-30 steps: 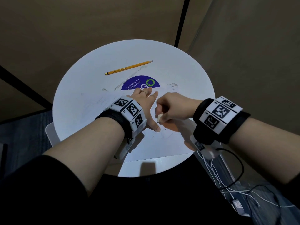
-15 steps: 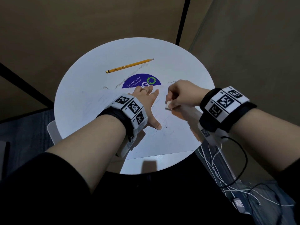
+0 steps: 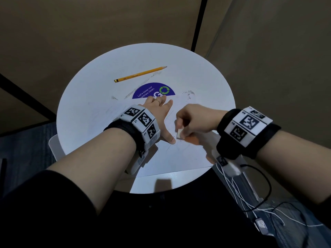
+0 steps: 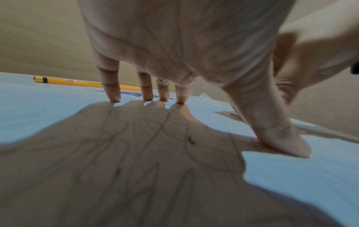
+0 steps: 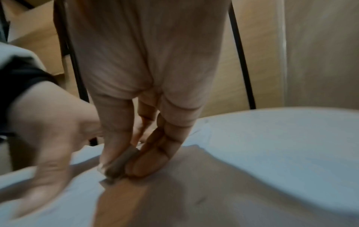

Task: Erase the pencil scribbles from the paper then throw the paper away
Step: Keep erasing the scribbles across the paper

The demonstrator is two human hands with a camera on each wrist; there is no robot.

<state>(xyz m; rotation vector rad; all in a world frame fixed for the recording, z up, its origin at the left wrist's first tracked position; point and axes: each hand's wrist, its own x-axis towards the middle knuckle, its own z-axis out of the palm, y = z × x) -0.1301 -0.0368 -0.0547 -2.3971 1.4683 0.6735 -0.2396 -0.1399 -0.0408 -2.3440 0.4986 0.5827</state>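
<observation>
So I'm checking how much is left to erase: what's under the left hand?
Under the left hand, the paper, pressed by fingertips and thumb. The left wrist view shows pencil scribbles beneath the raised palm. What lies under the fingertips themselves is covered.

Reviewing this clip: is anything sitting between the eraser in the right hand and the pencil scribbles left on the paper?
Partly. The right hand pinches the eraser against the paper. The left hand, pressed flat, covers many scribbles, its thumb beside the eraser. No bin is in view.
</observation>
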